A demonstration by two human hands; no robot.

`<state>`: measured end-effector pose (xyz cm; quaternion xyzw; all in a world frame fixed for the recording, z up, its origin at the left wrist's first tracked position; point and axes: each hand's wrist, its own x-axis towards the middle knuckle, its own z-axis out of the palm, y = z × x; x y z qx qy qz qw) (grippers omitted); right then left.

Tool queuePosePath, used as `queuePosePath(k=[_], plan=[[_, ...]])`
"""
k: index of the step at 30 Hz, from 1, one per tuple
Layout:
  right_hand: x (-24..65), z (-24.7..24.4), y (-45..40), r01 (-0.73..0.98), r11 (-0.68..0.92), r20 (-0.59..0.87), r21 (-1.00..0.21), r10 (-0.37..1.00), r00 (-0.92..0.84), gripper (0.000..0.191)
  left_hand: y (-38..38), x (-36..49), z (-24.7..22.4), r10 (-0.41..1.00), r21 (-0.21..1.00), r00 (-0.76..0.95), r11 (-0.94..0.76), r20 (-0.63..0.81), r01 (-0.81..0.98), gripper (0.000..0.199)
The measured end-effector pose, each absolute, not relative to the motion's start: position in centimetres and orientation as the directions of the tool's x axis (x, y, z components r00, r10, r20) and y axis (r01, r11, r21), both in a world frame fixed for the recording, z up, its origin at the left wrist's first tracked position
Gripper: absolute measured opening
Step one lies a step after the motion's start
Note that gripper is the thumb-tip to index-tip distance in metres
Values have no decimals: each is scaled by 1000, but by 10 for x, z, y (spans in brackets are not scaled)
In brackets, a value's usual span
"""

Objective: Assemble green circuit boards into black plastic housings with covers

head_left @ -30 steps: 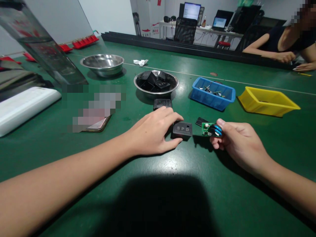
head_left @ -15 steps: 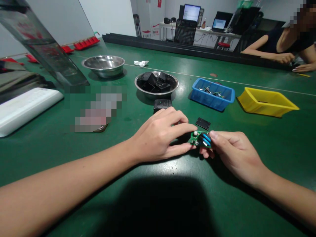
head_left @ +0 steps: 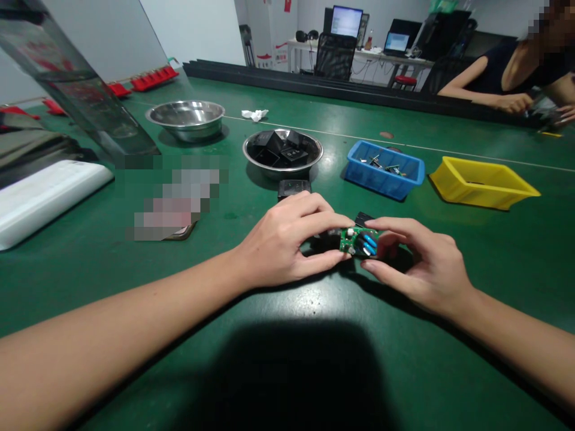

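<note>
A small green circuit board (head_left: 357, 240) with blue and black components is held level above the table between both hands. My left hand (head_left: 291, 239) pinches its left end between thumb and fingers. At the board's right end is my right hand (head_left: 417, 257), thumb below and fingertips at the upper edge, curled round that end. Just behind the board lies a flat black plate (head_left: 363, 218), partly covered by the fingers. A black box-shaped piece (head_left: 294, 188) stands beyond my left hand, its lower part hidden.
A steel bowl (head_left: 251, 161) holds several black housings; another steel bowl (head_left: 215, 123) stands behind left. A blue bin (head_left: 381, 179) of small metal parts and a yellow bin (head_left: 485, 194) are at the right. A blurred phone-like object (head_left: 179, 206) lies left. Another person (head_left: 498, 84) works across the table.
My right hand has shifted from a thumb-on-top pinch to gripping the board's edges, thumb below. The board has moved slightly left and away from me.
</note>
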<state>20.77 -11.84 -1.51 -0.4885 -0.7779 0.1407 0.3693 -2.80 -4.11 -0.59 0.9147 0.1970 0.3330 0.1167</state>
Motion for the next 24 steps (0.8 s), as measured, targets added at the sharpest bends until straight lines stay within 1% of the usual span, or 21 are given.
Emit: queuePosePath(k=[5, 8, 12, 16, 20, 24], plan=[[207, -14, -115, 671, 490, 440, -556, 859, -263, 31, -40, -25, -6, 411, 311, 726, -909, 551, 278, 29], [208, -15, -113, 664, 497, 452, -559, 854, -258, 31, -38, -24, -6, 421, 297, 742, -905, 522, 304, 32], [209, -17, -111, 648, 482, 457, -590, 861, -224, 30, -34, -24, -7, 445, 283, 769, -894, 460, 348, 44], [209, -19, -110, 646, 478, 465, -595, 860, -209, 31, -30, -27, -8, 445, 273, 812, -892, 377, 362, 46], [208, -20, -111, 653, 494, 498, -573, 843, -202, 30, -30, -29, -7, 481, 281, 817, -871, 318, 403, 40], [211, -18, -113, 674, 475, 504, -566, 846, -174, 28, -32, -30, -6, 497, 346, 812, -853, 306, 392, 33]])
